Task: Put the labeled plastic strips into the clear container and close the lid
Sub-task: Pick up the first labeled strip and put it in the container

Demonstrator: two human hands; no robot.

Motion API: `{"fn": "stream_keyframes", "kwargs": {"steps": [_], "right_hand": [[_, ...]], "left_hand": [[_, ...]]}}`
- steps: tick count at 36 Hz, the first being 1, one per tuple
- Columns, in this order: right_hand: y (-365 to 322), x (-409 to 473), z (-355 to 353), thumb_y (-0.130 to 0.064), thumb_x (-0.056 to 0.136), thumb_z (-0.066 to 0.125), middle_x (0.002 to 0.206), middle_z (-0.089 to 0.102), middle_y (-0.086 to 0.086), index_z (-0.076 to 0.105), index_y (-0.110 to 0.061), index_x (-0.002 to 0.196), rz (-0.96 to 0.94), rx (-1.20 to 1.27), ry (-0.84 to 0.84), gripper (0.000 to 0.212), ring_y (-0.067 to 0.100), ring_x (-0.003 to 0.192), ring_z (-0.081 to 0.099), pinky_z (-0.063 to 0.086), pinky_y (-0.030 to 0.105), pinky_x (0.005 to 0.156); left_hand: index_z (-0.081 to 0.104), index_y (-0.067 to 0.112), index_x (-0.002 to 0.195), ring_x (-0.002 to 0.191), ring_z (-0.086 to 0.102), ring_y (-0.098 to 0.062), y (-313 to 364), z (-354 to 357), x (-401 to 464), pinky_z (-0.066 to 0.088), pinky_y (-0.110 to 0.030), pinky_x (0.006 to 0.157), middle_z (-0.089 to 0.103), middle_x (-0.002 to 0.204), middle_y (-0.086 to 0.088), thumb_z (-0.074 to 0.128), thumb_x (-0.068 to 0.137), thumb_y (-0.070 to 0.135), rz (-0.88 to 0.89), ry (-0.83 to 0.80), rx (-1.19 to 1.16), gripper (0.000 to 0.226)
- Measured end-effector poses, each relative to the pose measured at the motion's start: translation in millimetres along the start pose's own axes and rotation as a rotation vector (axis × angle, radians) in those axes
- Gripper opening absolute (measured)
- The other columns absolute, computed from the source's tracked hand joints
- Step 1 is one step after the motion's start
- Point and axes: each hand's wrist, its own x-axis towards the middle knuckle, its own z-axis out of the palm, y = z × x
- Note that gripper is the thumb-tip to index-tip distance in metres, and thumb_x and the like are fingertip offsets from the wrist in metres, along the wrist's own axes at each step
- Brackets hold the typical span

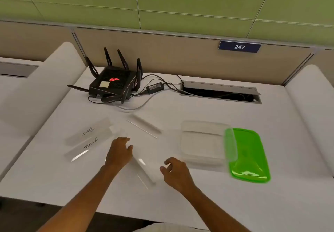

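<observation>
Nothing had gone into the clear container (204,142) at your 2 o'clock; it sat empty, green lid (249,156) touching its right side. Four labeled plastic strips lay loose on the tabletop (216,204): BEAR strip (90,131) and ZEBRA strip (85,146) at 10, one (144,127) at 12, one (144,170) between your hands. Your left hand (119,153) and right hand (176,172) hovered open, holding nothing. A router (113,85) stood well apart at 11, blocking nothing.

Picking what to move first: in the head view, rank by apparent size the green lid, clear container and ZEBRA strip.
1-2. Clear rectangular plastic container and green plastic lid: alike.
3. ZEBRA-labeled clear plastic strip, narrowest.
</observation>
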Motion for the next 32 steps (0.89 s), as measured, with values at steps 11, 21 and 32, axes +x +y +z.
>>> {"fn": "stream_keyframes", "kwargs": {"steps": [11,21,32], "right_hand": [[-1,3,31,-0.021,0.092,0.074,0.100,0.075,0.024,0.065,0.000,0.107,0.422,0.479,-0.190,0.027,0.026,0.071,0.072,0.067,0.040,0.068],[-7,3,35,0.010,0.085,0.073,0.088,0.067,0.024,0.068,0.019,0.105,0.510,0.726,-0.140,0.023,0.031,0.072,0.065,0.065,0.046,0.077],[-14,15,23,0.006,0.080,0.080,0.095,0.072,0.029,0.066,0.007,0.093,0.442,0.686,0.072,0.019,0.031,0.068,0.069,0.066,0.048,0.069]], "left_hand": [[0.064,0.004,0.136,0.128,0.061,-0.032,-14,-8,16,0.046,-0.041,0.111,0.066,0.137,-0.017,0.061,0.100,0.020,-0.124,-0.143,-0.028,0.040],[0.058,0.000,0.142,0.138,0.053,-0.034,-10,-10,23,0.040,-0.038,0.116,0.056,0.148,-0.019,0.056,0.102,0.009,-0.124,-0.158,-0.068,0.040],[0.062,0.012,0.140,0.123,0.064,-0.027,-5,-33,18,0.051,-0.036,0.104,0.065,0.138,-0.012,0.064,0.095,0.004,-0.043,-0.099,-0.143,0.045]]}}
